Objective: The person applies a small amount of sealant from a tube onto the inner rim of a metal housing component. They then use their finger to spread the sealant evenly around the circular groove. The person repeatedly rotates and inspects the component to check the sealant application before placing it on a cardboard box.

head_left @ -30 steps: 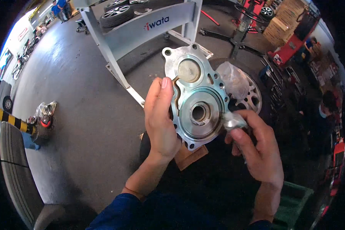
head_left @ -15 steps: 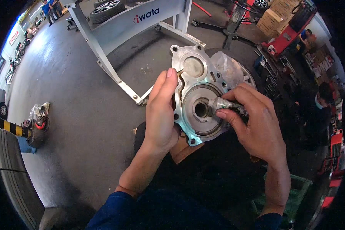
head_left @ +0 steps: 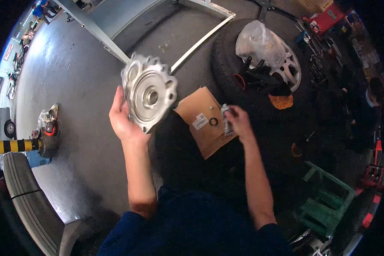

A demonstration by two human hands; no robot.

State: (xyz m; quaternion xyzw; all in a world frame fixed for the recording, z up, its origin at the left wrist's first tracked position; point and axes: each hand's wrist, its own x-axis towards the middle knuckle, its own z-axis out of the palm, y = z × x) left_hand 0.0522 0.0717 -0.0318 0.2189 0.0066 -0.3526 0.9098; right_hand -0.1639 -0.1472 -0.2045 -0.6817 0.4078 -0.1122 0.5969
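My left hand (head_left: 132, 130) grips a silvery cast-metal cover plate (head_left: 158, 106) by its left and lower edge. The plate is raised and tilted, with a round recess and a central bore facing me. Lower and to the right, my right hand (head_left: 241, 123) has its fingers closed round a small grey squeeze tube (head_left: 225, 114). The tube is over the right part of a brown cardboard sheet or envelope (head_left: 209, 145); whether it touches cannot be told. On the brown piece lie a black ring (head_left: 213, 122), a tiny pale cap-like part (head_left: 211, 108) and a white label (head_left: 199, 121).
A tyre (head_left: 224, 55) with a silver wheel (head_left: 295, 64) lies beyond my right hand, topped by a clear plastic bag (head_left: 258, 40) and dark parts. Hand tools (head_left: 315, 59) lie farther right. A green stool-like frame (head_left: 328, 209) stands lower right, a white metal frame (head_left: 102, 36) at the far side.
The cover plate has moved left in my left hand and tilted. My right hand has carried the tube from the plate's bore down to the brown cardboard. The view has shifted too.
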